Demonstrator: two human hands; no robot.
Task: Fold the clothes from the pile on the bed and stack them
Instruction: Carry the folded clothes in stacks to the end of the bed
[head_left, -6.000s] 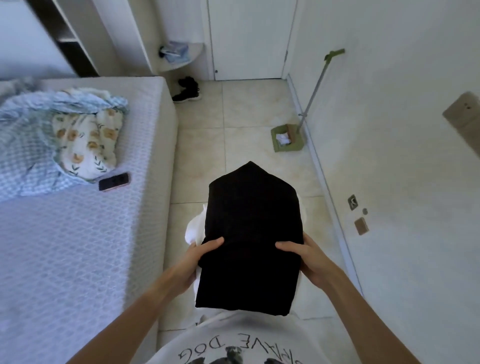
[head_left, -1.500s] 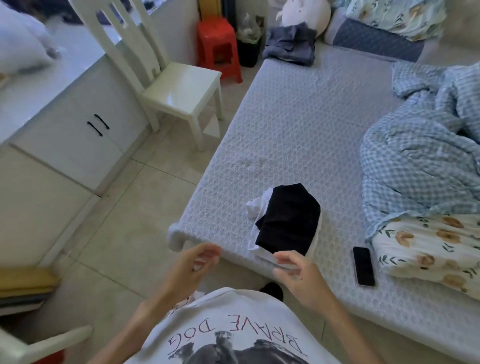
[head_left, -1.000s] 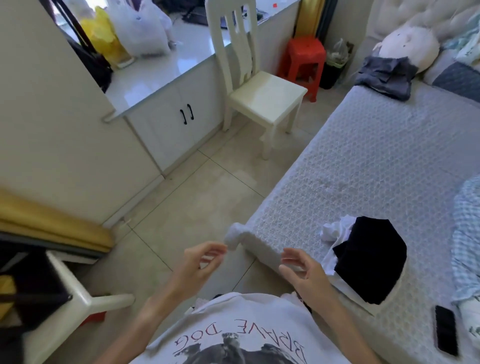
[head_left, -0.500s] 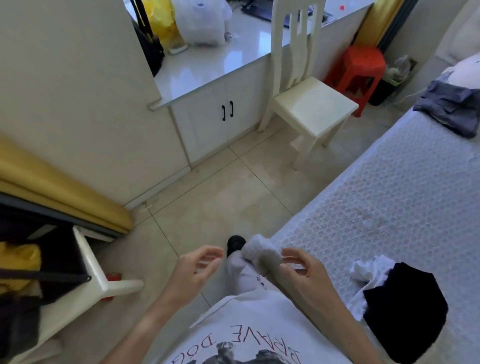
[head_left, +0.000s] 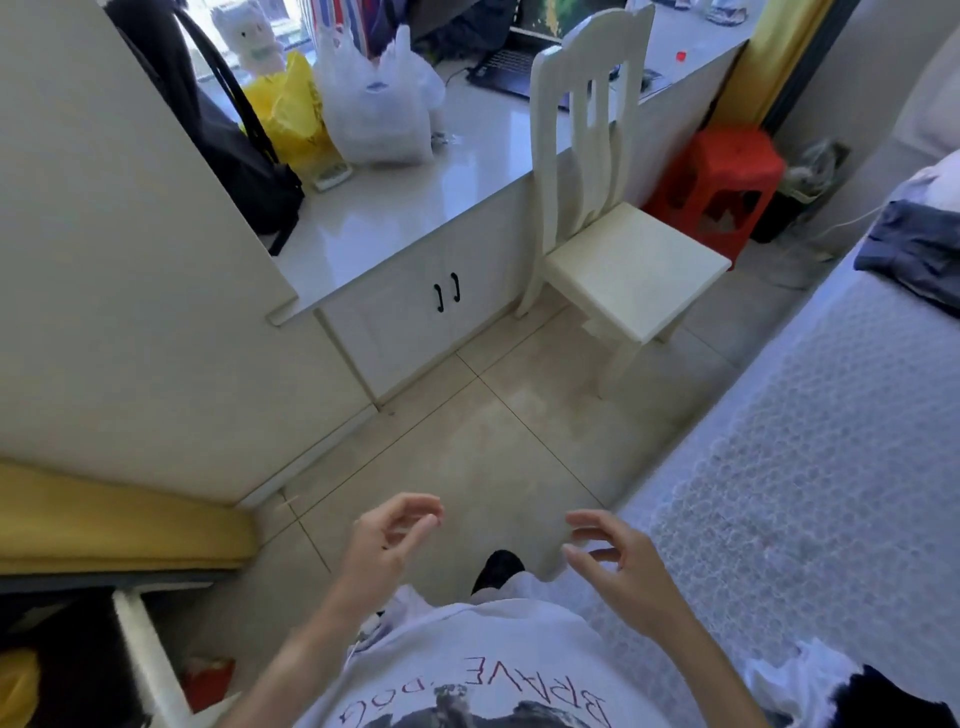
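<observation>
Two hands empty: left hand (head_left: 387, 540) and right hand (head_left: 618, 564) loosely curled over tiled floor (head_left: 467, 441). Bed (head_left: 810, 467) right, white chair (head_left: 613, 249) beside cabinet (head_left: 415, 306). Folded stack (head_left: 852, 691), black over white, on bed at lower right

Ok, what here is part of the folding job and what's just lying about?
Job: folded black and white stack on bed; dark grey clothes at far end; both empty hands, left hand, right hand.
Lying about: chair, red stool, plastic bags, laptop.
</observation>
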